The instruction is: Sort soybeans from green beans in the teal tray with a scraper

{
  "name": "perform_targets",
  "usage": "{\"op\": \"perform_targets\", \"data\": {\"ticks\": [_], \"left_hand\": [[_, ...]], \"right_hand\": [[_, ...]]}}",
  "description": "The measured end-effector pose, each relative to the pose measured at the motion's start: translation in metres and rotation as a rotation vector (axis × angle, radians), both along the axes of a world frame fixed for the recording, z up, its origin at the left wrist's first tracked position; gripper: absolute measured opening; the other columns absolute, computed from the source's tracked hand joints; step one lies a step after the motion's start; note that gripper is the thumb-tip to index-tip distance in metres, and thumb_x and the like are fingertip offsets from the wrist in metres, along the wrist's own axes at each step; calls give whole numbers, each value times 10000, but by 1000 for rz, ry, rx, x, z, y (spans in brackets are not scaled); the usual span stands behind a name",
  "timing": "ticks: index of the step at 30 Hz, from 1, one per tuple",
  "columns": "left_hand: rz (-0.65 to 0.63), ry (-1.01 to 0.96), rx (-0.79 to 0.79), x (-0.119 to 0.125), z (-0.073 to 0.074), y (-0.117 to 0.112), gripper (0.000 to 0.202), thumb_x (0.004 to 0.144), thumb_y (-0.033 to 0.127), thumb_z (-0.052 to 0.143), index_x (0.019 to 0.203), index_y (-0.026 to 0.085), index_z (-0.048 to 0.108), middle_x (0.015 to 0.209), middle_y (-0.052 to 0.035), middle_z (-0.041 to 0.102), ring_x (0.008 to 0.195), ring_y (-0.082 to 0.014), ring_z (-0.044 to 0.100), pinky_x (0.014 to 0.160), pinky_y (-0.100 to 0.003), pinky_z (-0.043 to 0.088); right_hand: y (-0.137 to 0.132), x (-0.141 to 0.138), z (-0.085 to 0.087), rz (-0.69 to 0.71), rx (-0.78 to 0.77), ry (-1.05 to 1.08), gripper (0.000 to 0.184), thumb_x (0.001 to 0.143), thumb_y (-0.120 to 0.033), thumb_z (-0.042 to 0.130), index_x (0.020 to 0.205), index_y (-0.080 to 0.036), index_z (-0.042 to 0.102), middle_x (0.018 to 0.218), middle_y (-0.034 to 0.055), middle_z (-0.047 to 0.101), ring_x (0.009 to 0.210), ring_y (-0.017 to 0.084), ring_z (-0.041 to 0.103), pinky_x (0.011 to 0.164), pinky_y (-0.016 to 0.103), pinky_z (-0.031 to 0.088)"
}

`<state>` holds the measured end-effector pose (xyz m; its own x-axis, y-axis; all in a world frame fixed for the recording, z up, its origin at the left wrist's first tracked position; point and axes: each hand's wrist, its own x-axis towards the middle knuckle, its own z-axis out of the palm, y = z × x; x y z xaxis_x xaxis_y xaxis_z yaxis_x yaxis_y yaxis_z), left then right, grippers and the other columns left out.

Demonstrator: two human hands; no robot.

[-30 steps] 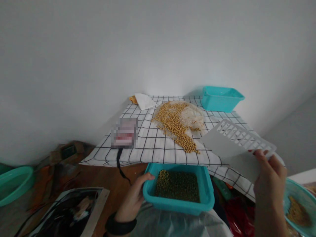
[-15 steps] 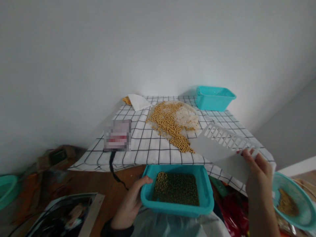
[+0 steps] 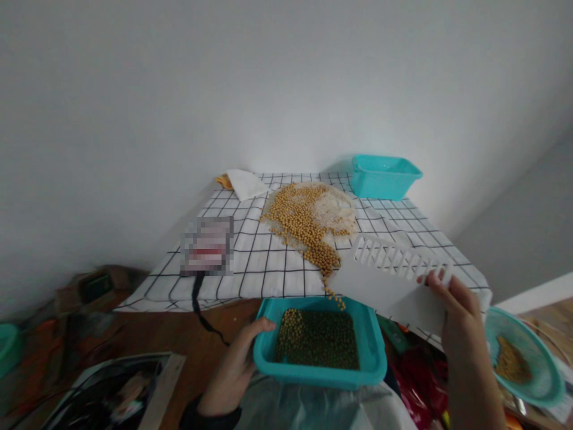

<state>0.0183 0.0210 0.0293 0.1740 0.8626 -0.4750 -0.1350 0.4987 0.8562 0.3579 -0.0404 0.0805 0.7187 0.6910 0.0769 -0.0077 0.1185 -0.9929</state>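
My left hand [image 3: 242,358] grips the left rim of a teal plastic basin [image 3: 320,376], thumb over the edge. Green beans [image 3: 326,343] lie in the basin, with yellow beans in its left part. In my right hand [image 3: 461,310] is a flat white plastic sheet [image 3: 385,286] with a row of slots, pinched near its right end. The sheet's left edge touches a trail of yellow soybeans [image 3: 295,218] on the table. A few soybeans drop over the table edge into the basin, which sits against that edge below the tabletop.
A checked cloth [image 3: 264,272] covers the table. A second teal basin [image 3: 385,178] stands at the back right, near the wall. White paper [image 3: 246,184] lies back left, a blurred package [image 3: 208,245] front left. A teal colander [image 3: 521,358] holds yellowish stuff at lower right.
My right hand has drawn the white sheet left and towards me. Soybeans at the front edge have moved with it, and some now fall into the basin. My left hand keeps its grip.
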Motion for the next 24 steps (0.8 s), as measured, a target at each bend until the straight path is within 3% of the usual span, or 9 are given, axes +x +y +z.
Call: {"op": "perform_targets", "data": {"ticks": [8,13,24], "left_hand": [[36,-129,-122,3,9,-1,272,703,325,713,948,206,722,1091,-102,800,1089,-341,712,778,-358,573],[41,-177,-156,1,6,-1,268,682,317,743,925,206,723,1069,-102,807,1095,-349,711,768,-357,579],[56,-169,-180,6,12,-5,219,668,305,743,861,204,732,905,-80,827,1049,-345,730,744,-346,586]], "right_hand": [[9,6,-1,-248,128,9,322,673,-469,831,755,-185,704,688,-13,619,612,140,523,543,258,370],[10,6,-3,-212,97,-79,344,701,-509,798,759,-186,694,729,-1,639,685,160,540,584,260,380],[13,-14,-1,-169,57,-176,383,774,-551,741,802,-173,685,691,-9,617,633,143,500,573,255,349]]}}
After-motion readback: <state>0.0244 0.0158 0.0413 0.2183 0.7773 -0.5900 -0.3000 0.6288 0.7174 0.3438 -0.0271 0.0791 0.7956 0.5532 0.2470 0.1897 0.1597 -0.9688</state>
